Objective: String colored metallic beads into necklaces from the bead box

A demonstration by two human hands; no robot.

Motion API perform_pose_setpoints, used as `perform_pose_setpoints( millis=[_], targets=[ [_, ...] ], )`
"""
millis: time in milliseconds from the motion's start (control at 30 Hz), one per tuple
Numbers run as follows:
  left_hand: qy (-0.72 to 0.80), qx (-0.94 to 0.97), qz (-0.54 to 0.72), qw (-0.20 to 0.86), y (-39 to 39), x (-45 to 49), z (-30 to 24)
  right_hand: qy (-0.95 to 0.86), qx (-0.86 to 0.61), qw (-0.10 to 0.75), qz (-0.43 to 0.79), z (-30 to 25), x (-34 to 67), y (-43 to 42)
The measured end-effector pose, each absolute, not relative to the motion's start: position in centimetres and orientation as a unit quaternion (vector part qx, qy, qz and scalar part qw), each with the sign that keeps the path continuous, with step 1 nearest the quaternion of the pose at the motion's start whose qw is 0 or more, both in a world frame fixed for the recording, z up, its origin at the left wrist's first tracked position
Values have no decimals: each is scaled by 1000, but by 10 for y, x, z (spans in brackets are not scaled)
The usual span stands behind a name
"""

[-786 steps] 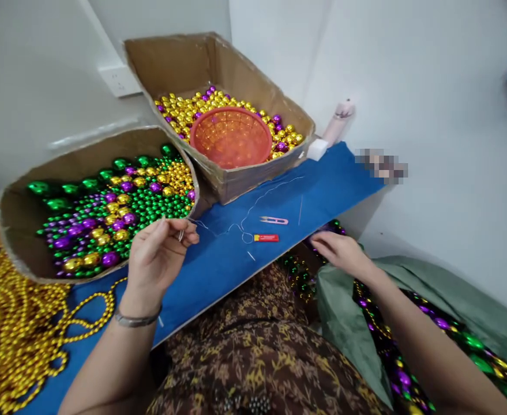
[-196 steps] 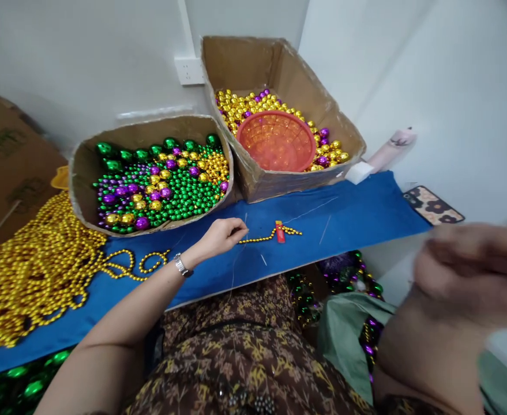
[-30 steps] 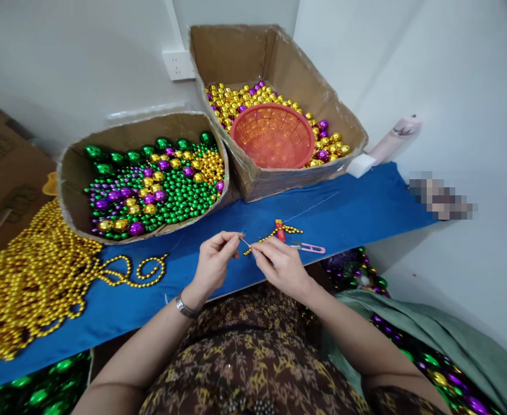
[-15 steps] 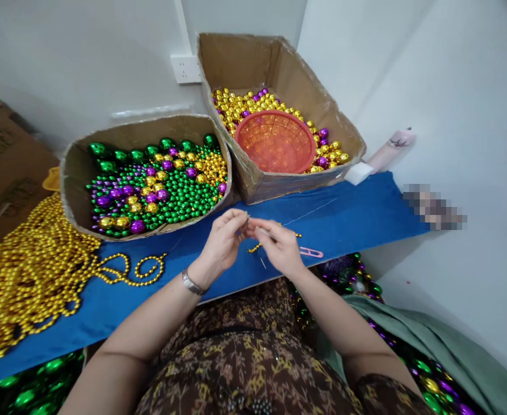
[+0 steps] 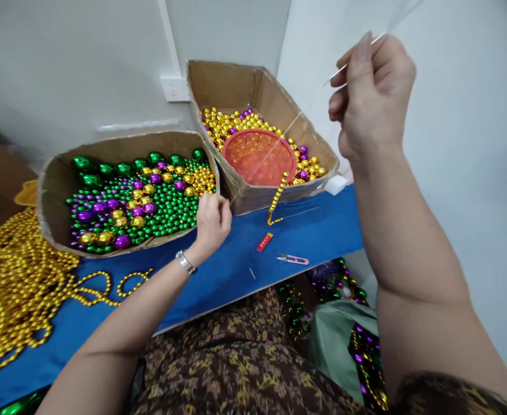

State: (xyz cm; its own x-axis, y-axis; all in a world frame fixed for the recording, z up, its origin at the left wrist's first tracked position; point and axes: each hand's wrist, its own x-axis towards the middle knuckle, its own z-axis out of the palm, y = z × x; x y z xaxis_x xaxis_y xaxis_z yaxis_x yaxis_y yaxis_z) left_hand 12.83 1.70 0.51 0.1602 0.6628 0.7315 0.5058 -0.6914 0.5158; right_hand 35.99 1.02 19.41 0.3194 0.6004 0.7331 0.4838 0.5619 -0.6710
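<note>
Raised high on the right, my right hand (image 5: 372, 95) pinches a fine white thread (image 5: 296, 119). The thread slants down across the red basket towards my left hand (image 5: 213, 222), which is closed at the front edge of the left cardboard box; its fingertips are partly hidden, and the thread leads to them. A short strand of gold beads (image 5: 275, 199) rises from the blue table between my hands, with its lower end on the cloth. Near it lie a small red packet (image 5: 265, 241) and pink thread snips (image 5: 294, 259).
The left cardboard box (image 5: 49, 222) holds green, gold and purple beads. In the right box (image 5: 257, 202), a red plastic basket (image 5: 257, 158) rests on gold and purple beads. Gold bead strings (image 5: 15, 288) are heaped on the left of the blue table (image 5: 218, 282).
My hands were together over the table. My right hand has swung up and right, drawing the thread out; my left has shifted slightly left. The gold strand's upper end now stands raised.
</note>
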Motion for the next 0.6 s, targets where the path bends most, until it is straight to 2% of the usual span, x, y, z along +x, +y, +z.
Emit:
perform_pose_setpoints(
  millis=[167, 233, 333, 433, 533, 600],
  targets=[
    [464, 861, 201, 46, -6, 122, -75, -594, -509, 610, 127, 205, 352, 22],
    [484, 865, 125, 49, -8, 115, -89, -581, -522, 598, 179, 197, 345, 27],
    [507, 853, 108, 50, -8, 103, -96, -577, -529, 591, 197, 173, 340, 40],
    [503, 851, 146, 42, -16, 103, -98, -598, -488, 617, 157, 148, 343, 58],
    [350, 918, 175, 61, -30, 127, -102, -602, -467, 642, 85, 136, 345, 70],
    [271, 948, 139, 92, -35, 151, -105, -627, -469, 619, 57, 136, 342, 71]
  ],
)
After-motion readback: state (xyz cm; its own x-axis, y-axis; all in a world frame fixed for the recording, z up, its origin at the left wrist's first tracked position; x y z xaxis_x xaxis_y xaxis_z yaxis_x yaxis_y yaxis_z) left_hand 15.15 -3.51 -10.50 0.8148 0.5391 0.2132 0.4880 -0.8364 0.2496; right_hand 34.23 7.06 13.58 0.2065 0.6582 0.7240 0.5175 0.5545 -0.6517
